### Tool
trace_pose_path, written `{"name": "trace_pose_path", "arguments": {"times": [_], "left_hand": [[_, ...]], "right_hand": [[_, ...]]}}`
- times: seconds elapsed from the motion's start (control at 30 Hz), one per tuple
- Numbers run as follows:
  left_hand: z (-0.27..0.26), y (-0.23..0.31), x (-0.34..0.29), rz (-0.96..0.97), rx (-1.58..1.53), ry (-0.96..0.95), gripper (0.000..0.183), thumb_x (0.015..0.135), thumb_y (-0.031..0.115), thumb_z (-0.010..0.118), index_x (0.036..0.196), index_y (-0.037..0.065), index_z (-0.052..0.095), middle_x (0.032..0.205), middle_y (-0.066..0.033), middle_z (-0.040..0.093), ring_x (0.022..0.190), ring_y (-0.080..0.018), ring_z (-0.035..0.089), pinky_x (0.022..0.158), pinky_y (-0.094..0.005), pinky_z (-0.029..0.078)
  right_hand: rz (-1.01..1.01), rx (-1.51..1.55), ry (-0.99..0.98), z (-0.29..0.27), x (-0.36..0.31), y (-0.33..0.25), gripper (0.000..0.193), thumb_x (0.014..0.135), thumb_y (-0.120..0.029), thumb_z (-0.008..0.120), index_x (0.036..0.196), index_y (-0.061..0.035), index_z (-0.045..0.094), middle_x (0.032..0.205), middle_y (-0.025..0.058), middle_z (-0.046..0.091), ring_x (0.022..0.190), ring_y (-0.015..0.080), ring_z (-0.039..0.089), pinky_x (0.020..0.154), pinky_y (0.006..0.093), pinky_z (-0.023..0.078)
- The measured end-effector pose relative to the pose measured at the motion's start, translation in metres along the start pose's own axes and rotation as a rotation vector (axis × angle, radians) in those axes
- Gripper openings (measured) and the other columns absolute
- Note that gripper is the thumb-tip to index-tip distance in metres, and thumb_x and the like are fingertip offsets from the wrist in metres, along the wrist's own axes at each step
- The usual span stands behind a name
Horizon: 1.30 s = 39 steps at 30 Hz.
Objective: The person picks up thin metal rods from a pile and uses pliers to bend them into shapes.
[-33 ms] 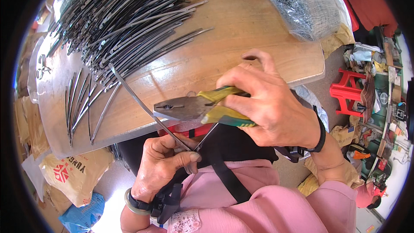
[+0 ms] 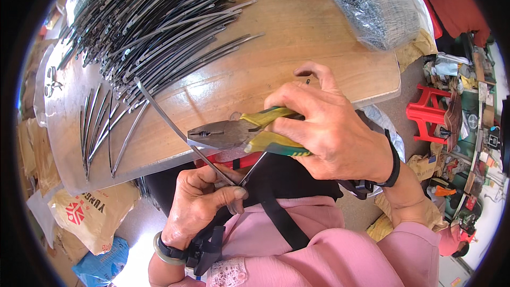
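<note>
Dozens of thin dark metal strips (image 2: 154,26) fan across the wooden tabletop (image 2: 297,37) at ten to eleven o'clock, with a smaller loose group of strips (image 2: 98,127) lying at nine o'clock near the tabletop's edge. Below that, at eight o'clock, a tan paper sack (image 2: 87,215) with red print sits on the floor, and a blue bag (image 2: 103,266) lies just beneath it. Toward six o'clock the left hand (image 2: 199,207) has its grip pinched closed, thumb against forefinger, on the lower end of a long curved strip (image 2: 170,122) that slants up toward ten o'clock over the tabletop edge; a pale bangle and a dark strap circle that wrist. At centre, the nose of the pliers (image 2: 220,134) meets that strip just above the left fingers; whether the jaws bite it or merely touch it I cannot tell. The right hand (image 2: 329,127), at three o'clock from the pliers, wraps its grip firmly around the yellow-green handles, squeezing them together. At one o'clock a clear bag of wire pieces (image 2: 366,5) rests on the tabletop. At three o'clock, well apart on the floor, stands a red plastic stool (image 2: 425,114).
</note>
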State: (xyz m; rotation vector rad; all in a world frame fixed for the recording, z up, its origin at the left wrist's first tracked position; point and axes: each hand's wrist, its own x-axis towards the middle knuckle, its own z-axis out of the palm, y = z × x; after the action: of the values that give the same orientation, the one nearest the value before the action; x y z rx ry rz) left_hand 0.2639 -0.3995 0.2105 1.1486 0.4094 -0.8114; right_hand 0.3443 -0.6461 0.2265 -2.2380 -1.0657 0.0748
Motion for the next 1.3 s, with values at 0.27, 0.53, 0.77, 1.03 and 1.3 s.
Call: {"name": "trace_pose_path", "arguments": {"times": [0.27,0.53,0.77,1.03,1.3], "left_hand": [[-0.028,0.023,0.009,0.216,0.346,-0.164,0.020,0.084,-0.010,0.062,0.102,-0.007,0.069,0.101,-0.0104,0.070,0.100,-0.0183,0.064,0.089,-0.0321,0.051],[0.001,0.016,0.018,0.069,0.215,-0.240,0.021,0.094,0.014,0.054,0.100,-0.002,0.067,0.076,-0.0077,0.069,0.068,-0.0146,0.065,0.062,-0.0280,0.051],[0.024,-0.012,0.011,0.085,-0.389,-0.007,0.014,0.093,0.007,0.064,0.099,-0.005,0.064,0.070,-0.0074,0.063,0.055,-0.0160,0.061,0.051,-0.0265,0.049],[0.037,-0.012,0.008,0.311,-0.138,0.167,0.008,0.090,-0.004,0.065,0.096,-0.002,0.060,0.067,-0.0003,0.059,0.053,-0.0017,0.046,0.047,-0.0176,0.033],[0.028,-0.014,0.005,0.315,-0.150,0.145,0.010,0.090,-0.005,0.065,0.094,0.001,0.058,0.076,-0.0003,0.062,0.060,-0.0005,0.048,0.051,-0.0174,0.037]], "right_hand": [[-0.005,-0.029,0.008,0.008,0.002,-0.006,0.030,0.054,-0.004,0.066,0.083,0.0014,0.064,0.101,0.0129,0.057,0.083,0.0288,0.057,0.087,0.0465,0.035],[-0.016,0.071,0.004,0.019,-0.001,-0.021,0.026,0.054,-0.006,0.068,0.080,-0.0036,0.064,0.102,0.0106,0.058,0.087,0.0259,0.056,0.086,0.0468,0.036],[0.130,-0.073,0.163,0.002,-0.021,-0.019,0.018,0.063,-0.006,0.072,0.078,-0.0035,0.063,0.106,0.0108,0.061,0.083,0.0277,0.061,0.082,0.0457,0.042],[0.406,0.369,-0.054,0.010,-0.070,-0.027,0.034,0.066,-0.006,0.076,0.099,-0.0002,0.070,0.111,0.0156,0.059,0.090,0.0314,0.063,0.077,0.0359,0.052],[0.261,0.305,-0.230,0.015,-0.051,-0.030,0.034,0.071,-0.012,0.077,0.096,0.0058,0.063,0.109,0.0185,0.057,0.092,0.0350,0.062,0.077,0.0390,0.054]]}}
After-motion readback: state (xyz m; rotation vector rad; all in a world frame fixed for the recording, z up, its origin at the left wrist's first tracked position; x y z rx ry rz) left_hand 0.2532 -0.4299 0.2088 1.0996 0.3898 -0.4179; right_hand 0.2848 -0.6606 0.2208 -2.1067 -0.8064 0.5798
